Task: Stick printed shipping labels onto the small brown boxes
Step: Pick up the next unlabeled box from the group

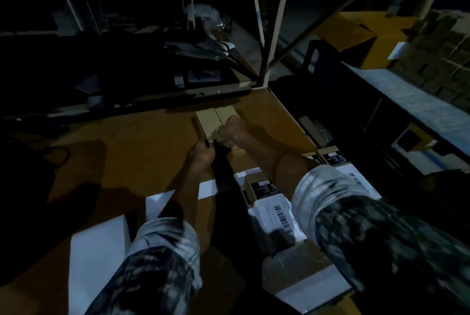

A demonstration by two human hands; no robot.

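On table, far side: brown box (216,121) | right hand (232,128) curled on it | left hand (201,154) grips near corner

brown box (216,121) – flat, far table end | labelled boxes (264,187) – near right, barcode labels (279,213) up

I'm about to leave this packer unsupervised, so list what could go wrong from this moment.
1. The scene is very dim, so a label could easily go on crooked or on the wrong box.
2. Both hands, left hand and right hand, reach far out to the brown box; the sleeves hang over the labelled boxes and could drag or knock them.
3. Loose white sheets lie under the left arm and may get swept off.
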